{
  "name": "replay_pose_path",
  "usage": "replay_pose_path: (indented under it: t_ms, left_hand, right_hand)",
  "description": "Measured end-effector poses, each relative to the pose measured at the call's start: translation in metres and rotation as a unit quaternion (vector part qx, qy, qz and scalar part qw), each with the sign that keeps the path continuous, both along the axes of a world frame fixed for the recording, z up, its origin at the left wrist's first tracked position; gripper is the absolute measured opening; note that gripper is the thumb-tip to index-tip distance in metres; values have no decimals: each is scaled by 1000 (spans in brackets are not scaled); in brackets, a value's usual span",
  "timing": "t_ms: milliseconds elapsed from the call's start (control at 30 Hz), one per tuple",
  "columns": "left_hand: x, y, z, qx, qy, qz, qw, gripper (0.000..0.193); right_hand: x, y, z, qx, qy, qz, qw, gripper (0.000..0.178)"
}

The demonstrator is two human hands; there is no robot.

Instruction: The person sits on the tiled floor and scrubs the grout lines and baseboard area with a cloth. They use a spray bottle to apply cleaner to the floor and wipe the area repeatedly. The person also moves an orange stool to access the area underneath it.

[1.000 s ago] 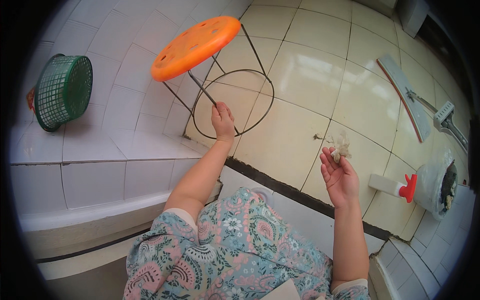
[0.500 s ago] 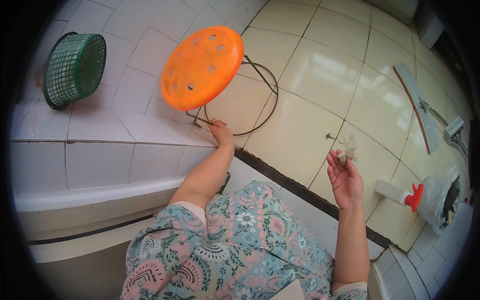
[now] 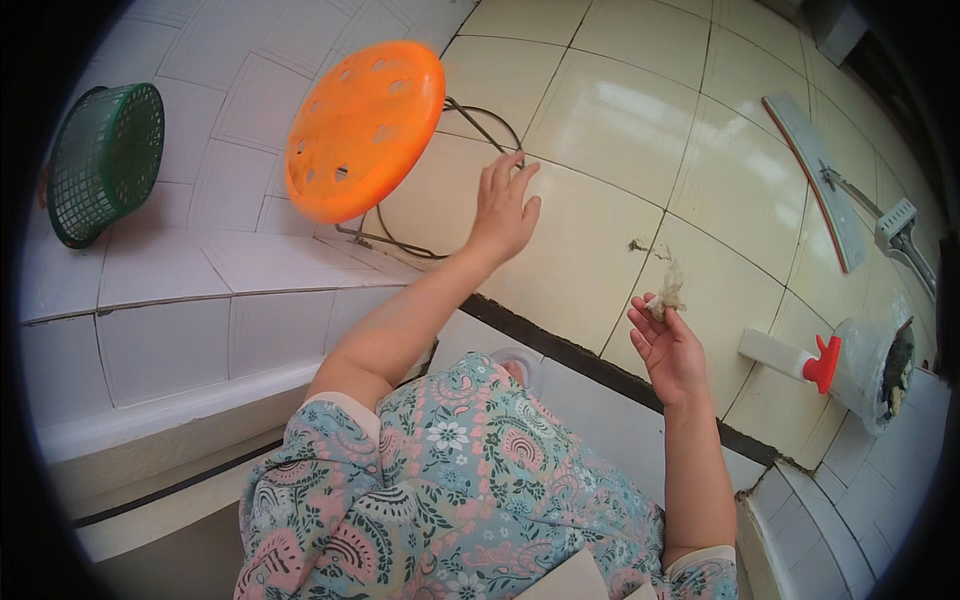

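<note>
Left hand (image 3: 505, 215) has come off the thin metal frame (image 3: 482, 126), fingers now splayed beside the orange stool (image 3: 365, 132) — round, hole-punched — near the tiled wall (image 3: 245, 110). Right hand (image 3: 676, 362) pinches a crumpled, filmy wad (image 3: 668, 293).

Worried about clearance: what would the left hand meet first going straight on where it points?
Likely the base ring of the orange stool, just ahead of the left hand; depth is unclear.

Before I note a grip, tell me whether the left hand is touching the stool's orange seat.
Apart. The head view shows floor tiles in a gap between the left hand and the orange seat.
</note>
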State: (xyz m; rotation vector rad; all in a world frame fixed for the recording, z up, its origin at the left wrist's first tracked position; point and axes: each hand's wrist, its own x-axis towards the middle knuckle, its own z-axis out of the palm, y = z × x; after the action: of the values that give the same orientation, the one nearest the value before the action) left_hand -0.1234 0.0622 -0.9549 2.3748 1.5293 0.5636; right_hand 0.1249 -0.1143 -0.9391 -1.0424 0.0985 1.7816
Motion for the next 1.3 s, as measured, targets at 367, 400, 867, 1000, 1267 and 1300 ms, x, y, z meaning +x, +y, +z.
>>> replay_pose_path:
  t_ms: [367,400,867,1000,1267,1300]
  left_hand:
    - [-32,55,0,150,617,-36,772,36]
    - [-33,50,0,153,609,-40,777,36]
    - [58,-67,39,-711,-259,-85,648,44]
    - [79,-64,41,-720,-325,-96,606,47]
    - [84,-63,34,-649,-241,-154,705,34]
    - [83,-63,32,-639,-232,-153,717,31]
  right_hand:
    - [12,-22,-14,-18,-57,51,997,35]
    - [14,-24,-14,-19,-60,55,996,35]
    - [15,-32,-14,154,197,30,968,39]
    - [19,-35,-17,130,124,79,981,40]
    - [1,-24,-1,63,-82,200,974,38]
    - [0,-23,-1,62,-85,198,975,38]
